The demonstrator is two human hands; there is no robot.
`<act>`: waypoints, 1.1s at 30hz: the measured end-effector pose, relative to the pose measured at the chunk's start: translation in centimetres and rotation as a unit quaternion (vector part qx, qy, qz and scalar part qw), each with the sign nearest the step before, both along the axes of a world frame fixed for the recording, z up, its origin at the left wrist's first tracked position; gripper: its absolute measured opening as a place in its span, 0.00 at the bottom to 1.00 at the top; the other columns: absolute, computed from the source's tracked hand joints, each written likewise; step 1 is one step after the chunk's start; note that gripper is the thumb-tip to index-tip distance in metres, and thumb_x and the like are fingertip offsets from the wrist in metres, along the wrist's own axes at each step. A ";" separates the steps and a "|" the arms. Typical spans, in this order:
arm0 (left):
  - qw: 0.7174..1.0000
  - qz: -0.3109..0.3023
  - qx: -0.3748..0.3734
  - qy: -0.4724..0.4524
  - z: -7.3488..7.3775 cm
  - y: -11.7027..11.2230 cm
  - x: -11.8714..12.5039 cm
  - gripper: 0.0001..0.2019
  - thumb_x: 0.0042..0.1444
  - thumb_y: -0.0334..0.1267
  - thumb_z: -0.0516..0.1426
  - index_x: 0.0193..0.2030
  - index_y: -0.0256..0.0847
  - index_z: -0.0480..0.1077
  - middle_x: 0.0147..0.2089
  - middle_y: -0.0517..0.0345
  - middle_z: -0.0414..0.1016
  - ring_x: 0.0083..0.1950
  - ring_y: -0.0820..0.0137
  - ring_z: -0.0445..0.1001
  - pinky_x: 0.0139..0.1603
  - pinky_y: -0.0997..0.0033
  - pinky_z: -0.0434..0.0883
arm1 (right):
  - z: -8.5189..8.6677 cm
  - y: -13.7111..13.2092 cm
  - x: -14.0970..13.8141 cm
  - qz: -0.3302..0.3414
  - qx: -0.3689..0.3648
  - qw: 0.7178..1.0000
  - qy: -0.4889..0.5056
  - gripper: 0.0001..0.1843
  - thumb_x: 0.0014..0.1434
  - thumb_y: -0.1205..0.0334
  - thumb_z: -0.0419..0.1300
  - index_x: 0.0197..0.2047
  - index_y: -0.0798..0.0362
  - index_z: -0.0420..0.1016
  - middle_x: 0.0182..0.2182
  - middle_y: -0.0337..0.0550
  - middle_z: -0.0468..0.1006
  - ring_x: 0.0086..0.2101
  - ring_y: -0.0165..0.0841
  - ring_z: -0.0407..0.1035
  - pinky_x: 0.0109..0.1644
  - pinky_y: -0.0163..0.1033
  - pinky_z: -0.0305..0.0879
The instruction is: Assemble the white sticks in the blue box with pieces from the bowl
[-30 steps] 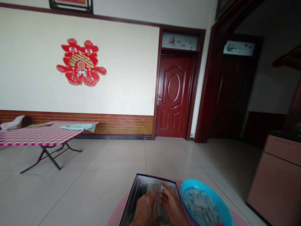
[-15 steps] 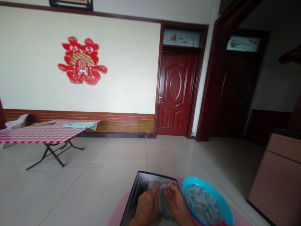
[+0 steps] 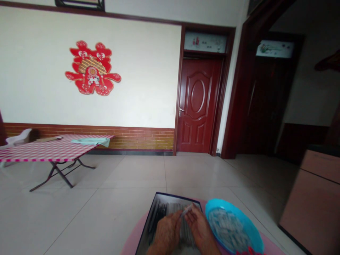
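Over the open box [image 3: 147, 224], my left hand [image 3: 168, 229] and my right hand [image 3: 198, 227] are close together. Their fingertips pinch a slim, whitish translucent piece [image 3: 187, 210] that slants up to the right; its exact kind is too small to tell. Rows of thin clear pieces [image 3: 186, 232] lie in the box beneath my hands, with dark slender pieces [image 3: 158, 214] along its left side. Just right of my right hand, a blue bowl [image 3: 253, 226] holds many similar whitish pieces [image 3: 230, 230].
Box and bowl stand on a pink round surface [image 3: 132, 235]. Something red [image 3: 249, 251] shows at the bowl's near edge. To the left is a folding table with a checked cloth [image 3: 53, 150]. A pinkish cabinet [image 3: 310, 198] stands at the right, and a red door [image 3: 199, 106] behind.
The slim piece between my fingertips now shows more clearly, slanting up to the right. My fingers have shifted slightly around it; box and bowl stay put.
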State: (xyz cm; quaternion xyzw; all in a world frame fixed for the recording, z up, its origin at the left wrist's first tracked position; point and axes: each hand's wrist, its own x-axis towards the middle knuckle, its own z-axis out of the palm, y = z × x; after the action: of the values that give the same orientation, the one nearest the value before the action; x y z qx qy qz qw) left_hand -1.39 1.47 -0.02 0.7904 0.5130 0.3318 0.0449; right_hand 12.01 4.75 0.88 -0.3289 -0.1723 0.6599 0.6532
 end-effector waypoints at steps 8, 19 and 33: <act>1.000 0.005 0.004 -0.006 0.2 -0.1 -0.1 0.18 0.62 0.34 0.44 0.53 0.42 0.69 0.41 0.50 0.80 0.41 0.67 0.78 0.42 0.71 0.73 | 0.4 -0.6 -0.7 -0.016 -0.005 0.996 -0.093 0.27 0.25 0.53 0.75 0.31 0.52 0.75 0.25 0.35 0.78 0.27 0.29 0.72 0.28 0.32 0.67; 0.982 -0.010 -0.115 -0.150 -0.1 0.9 0.4 0.19 0.61 0.41 0.45 0.28 0.38 0.72 0.23 0.58 0.71 0.27 0.71 0.70 0.29 0.74 0.63 | 0.9 -0.7 -0.4 0.056 0.021 0.996 -0.069 0.28 0.30 0.50 0.74 0.36 0.52 0.77 0.36 0.45 0.82 0.40 0.42 0.75 0.40 0.41 0.70; 0.831 -0.068 -0.371 -0.409 1.2 0.5 0.6 0.28 0.42 0.68 0.51 0.21 0.39 0.63 0.13 0.68 0.56 0.11 0.80 0.48 0.13 0.77 0.48 | 1.7 -1.2 -0.6 0.070 0.035 0.996 -0.040 0.26 0.31 0.52 0.75 0.36 0.51 0.77 0.34 0.43 0.81 0.39 0.42 0.74 0.33 0.38 0.69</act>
State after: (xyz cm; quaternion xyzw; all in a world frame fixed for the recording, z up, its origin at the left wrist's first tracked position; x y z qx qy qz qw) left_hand -0.75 2.01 1.20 0.5392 0.4777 0.4054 0.5628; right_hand 11.41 3.57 2.57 -0.3187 -0.2443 0.6841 0.6089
